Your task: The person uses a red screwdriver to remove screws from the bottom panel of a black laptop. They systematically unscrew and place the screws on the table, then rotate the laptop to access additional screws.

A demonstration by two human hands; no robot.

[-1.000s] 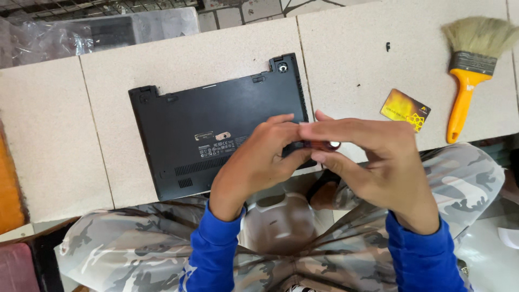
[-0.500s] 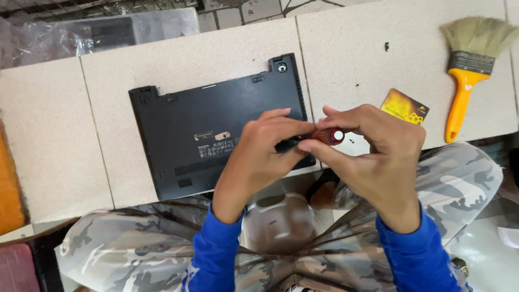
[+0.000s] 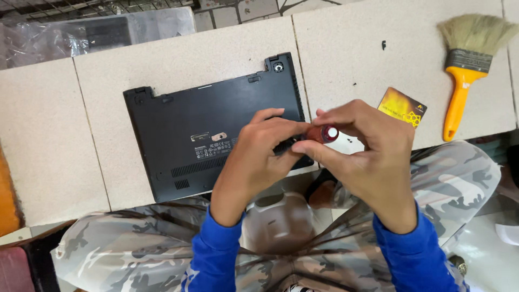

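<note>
Bench (image 3: 178, 65): pale speckled slabs, seams between. Laptop (image 3: 211, 135) lies underside up, centre. Brush (image 3: 467, 65) far right; card (image 3: 403, 106) just left of it. Left hand (image 3: 257, 157) and right hand (image 3: 367, 151) meet over laptop's near right corner, fingers pinching small reddish screwdriver handle (image 3: 323, 133). Likely best: grip steady, tool kept square.

small red white-capped tool handle (image 3: 323, 133), held horizontal
</note>
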